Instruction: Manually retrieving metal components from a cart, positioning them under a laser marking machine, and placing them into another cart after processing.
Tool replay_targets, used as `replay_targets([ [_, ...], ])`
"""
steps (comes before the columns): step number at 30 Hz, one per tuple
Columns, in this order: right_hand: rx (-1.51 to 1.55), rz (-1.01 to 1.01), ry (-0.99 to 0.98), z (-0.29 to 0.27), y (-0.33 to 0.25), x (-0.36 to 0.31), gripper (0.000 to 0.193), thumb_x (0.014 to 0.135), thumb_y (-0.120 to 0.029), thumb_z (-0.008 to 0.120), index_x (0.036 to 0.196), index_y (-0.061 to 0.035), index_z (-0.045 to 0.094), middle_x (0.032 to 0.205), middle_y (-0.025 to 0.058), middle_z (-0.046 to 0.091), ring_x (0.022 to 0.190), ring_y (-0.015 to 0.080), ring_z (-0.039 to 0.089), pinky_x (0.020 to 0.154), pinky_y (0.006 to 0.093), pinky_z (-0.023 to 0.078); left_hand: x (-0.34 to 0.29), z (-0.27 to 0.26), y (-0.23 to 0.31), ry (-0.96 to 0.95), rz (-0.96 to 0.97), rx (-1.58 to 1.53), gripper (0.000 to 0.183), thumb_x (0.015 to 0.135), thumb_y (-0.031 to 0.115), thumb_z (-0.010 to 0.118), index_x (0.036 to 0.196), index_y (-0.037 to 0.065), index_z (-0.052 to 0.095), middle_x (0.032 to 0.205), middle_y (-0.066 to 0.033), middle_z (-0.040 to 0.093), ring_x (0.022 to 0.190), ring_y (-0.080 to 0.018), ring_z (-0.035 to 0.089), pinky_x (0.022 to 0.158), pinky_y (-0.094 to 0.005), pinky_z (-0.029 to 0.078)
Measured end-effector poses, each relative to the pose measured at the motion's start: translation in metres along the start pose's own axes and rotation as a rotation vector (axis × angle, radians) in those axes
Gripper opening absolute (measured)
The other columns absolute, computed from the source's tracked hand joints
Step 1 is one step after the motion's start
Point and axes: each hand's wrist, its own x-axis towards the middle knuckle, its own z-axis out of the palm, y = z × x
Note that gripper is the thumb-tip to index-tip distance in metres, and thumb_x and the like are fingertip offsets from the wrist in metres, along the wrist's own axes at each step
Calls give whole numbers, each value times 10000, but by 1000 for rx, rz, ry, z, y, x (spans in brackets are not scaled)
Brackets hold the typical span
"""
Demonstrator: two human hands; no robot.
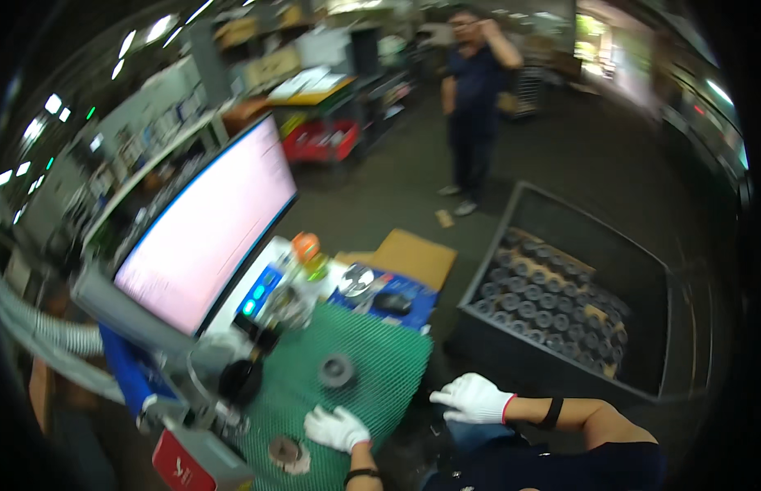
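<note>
My left hand (338, 429), in a white glove, rests on the green ribbed mat (388, 348) with its fingers spread, holding nothing. Just beyond it a dark grey ring-shaped part (337, 381) lies on the mat. To its left sits a round brownish metal part (284, 450) with a hole, and some whitish material shows at its lower edge. My right hand (476, 398), gloved too, is off the mat's right edge above my lap. Its fingers point left, and I see nothing in them.
A large monitor (212, 233) stands at left. Behind the mat are a computer mouse (392, 304), cardboard (417, 255) and an orange-topped bottle (307, 247). A dark bin (470, 299) of many ring parts (544, 301) is at right. Another person (477, 102) stands beyond.
</note>
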Motion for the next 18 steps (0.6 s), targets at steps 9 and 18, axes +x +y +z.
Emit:
replay_targets([
  [9,10,432,149,-13,30,-165,617,908,-404,634,1439,-125,489,962,160,671,900,360,667,772,475,528,-48,-24,-16,96,461,-152,333,900,245,643,1082,-31,682,1036,-188,689,1000,-353,642,905,-469,513],
  [18,407,1033,547,-97,99,-366,754,904,-542,595,1515,-150,390,1322,168,637,1139,354,646,974,414,501,-67,-60,77,-61,713,-309,334,843,350,708,1039,81,737,935,-157,722,833,-346,684,759,-461,552],
])
